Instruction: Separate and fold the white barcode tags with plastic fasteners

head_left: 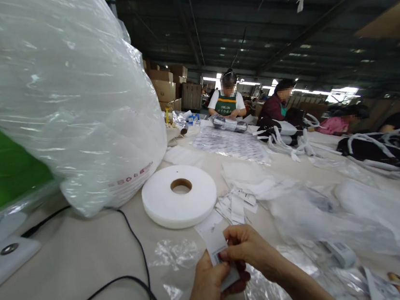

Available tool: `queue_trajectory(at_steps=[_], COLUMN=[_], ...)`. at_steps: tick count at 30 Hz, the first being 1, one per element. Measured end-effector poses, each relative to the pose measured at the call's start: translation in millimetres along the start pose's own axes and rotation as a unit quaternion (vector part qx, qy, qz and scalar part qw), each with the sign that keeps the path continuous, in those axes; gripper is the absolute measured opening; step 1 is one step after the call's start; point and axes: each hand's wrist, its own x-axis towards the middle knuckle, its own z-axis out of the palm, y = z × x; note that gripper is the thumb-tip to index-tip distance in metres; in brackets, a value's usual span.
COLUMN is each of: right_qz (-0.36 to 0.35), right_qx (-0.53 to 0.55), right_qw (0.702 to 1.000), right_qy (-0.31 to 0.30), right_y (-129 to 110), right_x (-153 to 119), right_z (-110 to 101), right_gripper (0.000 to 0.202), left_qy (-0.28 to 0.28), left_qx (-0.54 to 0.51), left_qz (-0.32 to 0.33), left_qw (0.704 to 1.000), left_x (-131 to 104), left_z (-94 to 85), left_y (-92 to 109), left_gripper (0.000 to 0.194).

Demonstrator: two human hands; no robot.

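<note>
Low in the middle of the head view, my left hand (210,285) is closed around the lower part of a white printed label (213,240), thumb on its face. My right hand (250,248) pinches the same label from the right side, its fingertips near a dark barcode. The label's upper end points away from me toward a large white roll of tape (181,210) with a brown core. A loose pile of small white labels (237,208) lies just beyond my hands.
A big plastic-wrapped bundle (100,108) stands at the left. Black cable (139,245) runs over the table (100,259). Clear plastic bags (309,209) spread on the right, with black goods bearing white straps (371,148) farther back. Several people work across the table.
</note>
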Motion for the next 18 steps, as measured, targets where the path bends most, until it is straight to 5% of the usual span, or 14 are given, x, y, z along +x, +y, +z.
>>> queue_trajectory(at_steps=[5,9,13,18], right_qz=[-0.025,-0.018,-0.001,-0.046], right_qx=[-0.104,-0.222,-0.278,-0.272], right_qw=[0.993,0.968,0.953,0.954], right_qy=[0.039,0.119,0.124,0.117], right_y=[-6.7,13.2,44.2,48.0], right_x=[7.9,8.0,7.9,5.7], right_z=[-15.7,-39.8,-43.2,-37.5], right_gripper=[0.014,0.015,0.029,0.009], left_qy=[0.07,0.146,0.131,0.09], left_qx=[-0.019,-0.052,-0.052,-0.026], left_qz=[0.041,0.052,0.038,0.022], left_qw=[0.997,0.987,0.989,0.995], left_x=[4.1,7.9,9.9,8.3], left_z=[-8.7,-17.0,-17.8,-15.9], left_y=[5.4,12.2,11.6,5.5], left_gripper=[0.022,0.018,0.016,0.013])
